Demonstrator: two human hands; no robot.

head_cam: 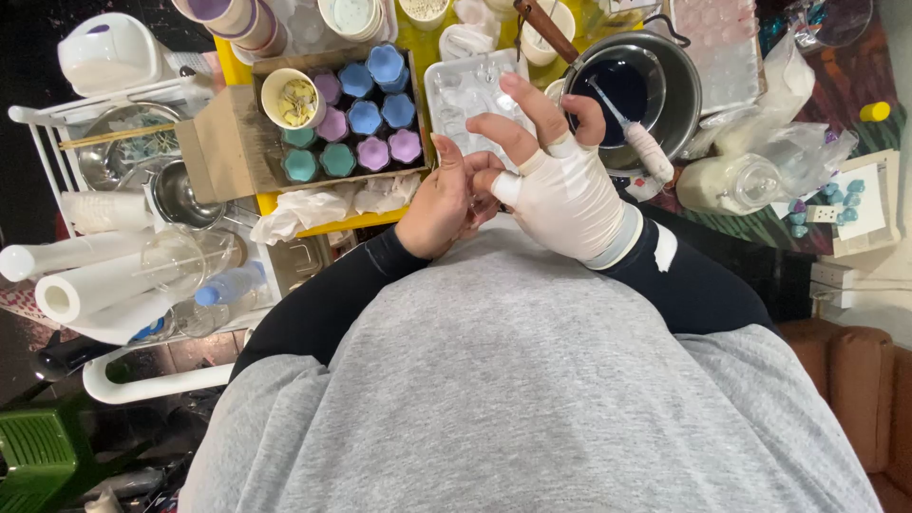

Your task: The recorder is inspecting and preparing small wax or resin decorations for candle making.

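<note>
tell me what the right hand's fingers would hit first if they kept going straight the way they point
The right hand has its fingers aimed up and slightly left, over the clear plastic mould tray. That tray looks first in line, though depth is unclear and the fingers may pass above it.

- A yellow table fills the top of the view — crowded, lit evenly from above.
- Left of the table stands a white wire rack.
- Below the rack, the dark floor and a green stool.
- Far right of the table, a brown seat — only its corner shows.
</note>
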